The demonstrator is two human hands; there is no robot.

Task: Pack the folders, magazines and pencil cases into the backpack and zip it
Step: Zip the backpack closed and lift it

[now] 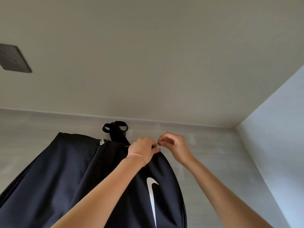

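A black backpack (69,178) with a white swoosh logo (152,193) lies on a grey surface, its top handle loop (115,126) pointing away from me. My left hand (144,149), with a thin bracelet on the wrist, presses on the top of the front pocket and pinches the fabric by the zip. Right beside it, my right hand (172,145) pinches a small zipper pull (157,143) between thumb and forefinger. A second silver zipper pull (102,142) sits on the main compartment seam to the left. No folders, magazines or pencil cases show.
The grey wood-grain surface (213,162) runs to a beige wall (148,63) behind the backpack. A pale wall (279,145) closes the right side. A dark square plate (13,58) is fixed on the beige wall at far left.
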